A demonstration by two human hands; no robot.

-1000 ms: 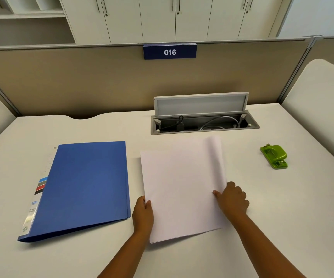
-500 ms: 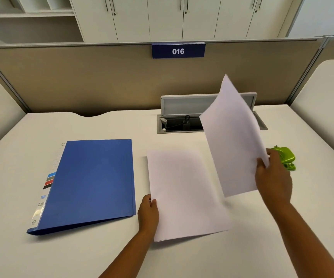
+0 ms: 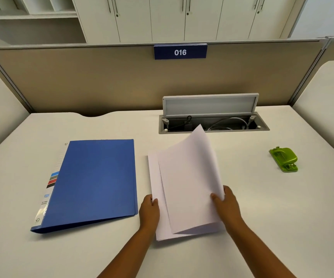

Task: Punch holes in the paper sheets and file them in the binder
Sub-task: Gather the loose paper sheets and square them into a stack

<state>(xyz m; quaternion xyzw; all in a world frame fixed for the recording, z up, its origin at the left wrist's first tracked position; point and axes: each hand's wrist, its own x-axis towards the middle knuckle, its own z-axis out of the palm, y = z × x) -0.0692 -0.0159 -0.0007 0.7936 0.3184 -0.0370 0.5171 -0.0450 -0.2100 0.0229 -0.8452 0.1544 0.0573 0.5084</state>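
A stack of white paper sheets (image 3: 154,177) lies on the desk in front of me. My right hand (image 3: 225,203) grips the right edge of a lifted white sheet (image 3: 190,177), which slants up over the stack. My left hand (image 3: 149,211) rests on the stack's lower left edge, pressing it down. A closed blue binder (image 3: 96,181) lies flat to the left of the stack. A green hole punch (image 3: 284,159) sits on the desk far to the right, apart from both hands.
The white desk (image 3: 262,217) ends at a beige partition (image 3: 102,81) with a blue sign reading 016. An open cable tray (image 3: 212,125) with its lid raised is set into the desk behind the papers. Curved side panels stand left and right.
My right hand, which held the sheet high near the hole punch, has come back left and down, bringing the sheet over the stack. The left hand has stayed on the stack.
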